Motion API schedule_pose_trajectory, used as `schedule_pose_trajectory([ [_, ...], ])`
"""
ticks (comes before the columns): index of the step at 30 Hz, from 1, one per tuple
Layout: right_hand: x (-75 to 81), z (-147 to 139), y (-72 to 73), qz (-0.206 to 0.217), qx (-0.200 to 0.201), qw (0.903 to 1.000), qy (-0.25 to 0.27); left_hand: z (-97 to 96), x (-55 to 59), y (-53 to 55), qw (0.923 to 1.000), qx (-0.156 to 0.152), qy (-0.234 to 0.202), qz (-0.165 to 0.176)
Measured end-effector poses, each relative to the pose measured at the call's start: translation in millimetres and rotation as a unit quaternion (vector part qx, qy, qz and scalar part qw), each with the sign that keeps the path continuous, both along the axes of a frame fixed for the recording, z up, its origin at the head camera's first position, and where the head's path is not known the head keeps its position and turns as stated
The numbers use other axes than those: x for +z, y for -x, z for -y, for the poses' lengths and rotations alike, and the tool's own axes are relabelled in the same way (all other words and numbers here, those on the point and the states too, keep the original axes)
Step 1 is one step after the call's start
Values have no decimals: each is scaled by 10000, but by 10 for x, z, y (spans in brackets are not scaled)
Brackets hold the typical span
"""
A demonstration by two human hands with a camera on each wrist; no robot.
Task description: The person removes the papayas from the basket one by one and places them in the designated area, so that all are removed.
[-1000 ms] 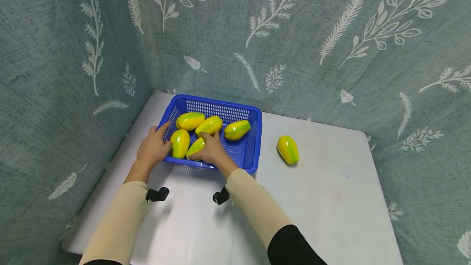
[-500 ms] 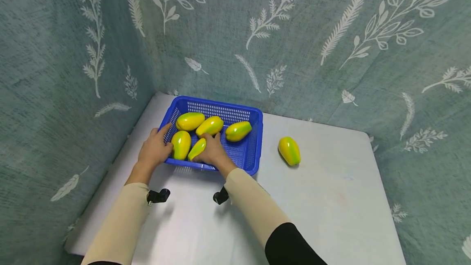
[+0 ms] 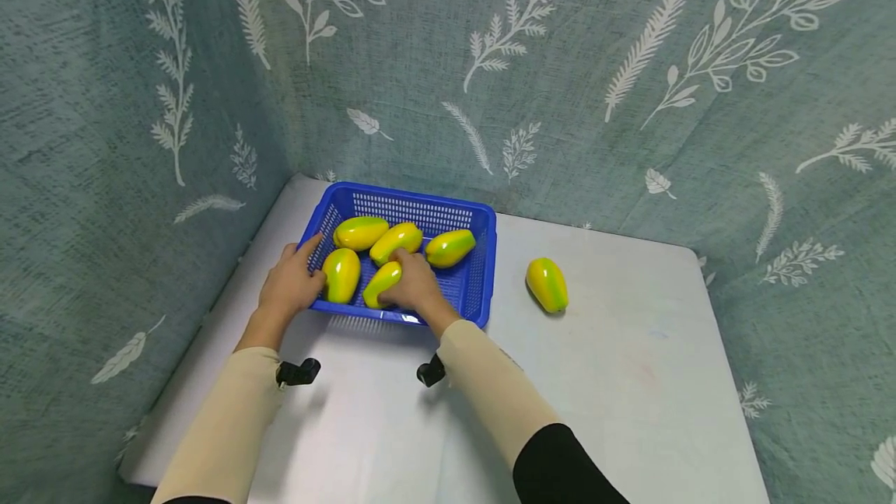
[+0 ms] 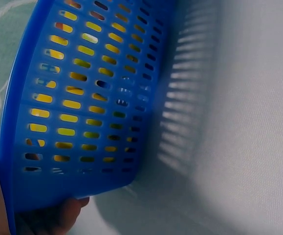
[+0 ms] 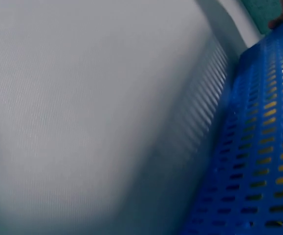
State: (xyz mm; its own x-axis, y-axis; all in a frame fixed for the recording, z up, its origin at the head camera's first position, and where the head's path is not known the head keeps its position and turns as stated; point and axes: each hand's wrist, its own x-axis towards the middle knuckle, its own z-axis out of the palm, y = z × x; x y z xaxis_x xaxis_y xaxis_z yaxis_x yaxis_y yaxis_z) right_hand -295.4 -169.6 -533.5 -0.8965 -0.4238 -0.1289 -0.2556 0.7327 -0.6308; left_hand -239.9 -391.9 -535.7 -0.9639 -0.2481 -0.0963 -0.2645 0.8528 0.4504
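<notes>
Glossy yellow-green papayas lie in a blue perforated plastic basket (image 3: 493, 255) in the head view. My left hand (image 3: 289, 282) grips the basket's rim at its left front corner. The left wrist view shows the thumb (image 4: 73, 213) there, with the basket's slotted wall beside it. My right hand (image 3: 414, 284) reaches over the front rim and holds a papaya (image 3: 382, 285) near the basket's front. Part of that fruit is hidden by the hand. Around it lie a papaya (image 3: 341, 276) at left, two behind, and another papaya (image 3: 450, 248) at right.
One more papaya (image 3: 547, 285) lies on the white table (image 3: 616, 379), right of the basket. Teal leaf-patterned cloth (image 3: 574, 99) hangs behind the table and along its sides. Small black wrist mounts (image 3: 299, 372) stick out from both sleeves.
My right hand has shifted slightly to the right inside the basket, and the papaya in it has moved along. The left hand stays on the rim.
</notes>
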Motion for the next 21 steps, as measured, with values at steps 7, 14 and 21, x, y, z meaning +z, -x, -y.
schedule_pose_trajectory([
  [7,48,-209,95,245,48,9974,671,-11,-4,12,10000,1,-11,27],
  [14,206,-503,212,461,-97,9886,1427,-31,-12,15,10000,-77,4,-9],
  [21,349,-768,291,62,-176,9845,1745,-23,27,-9,9999,-152,41,-37],
])
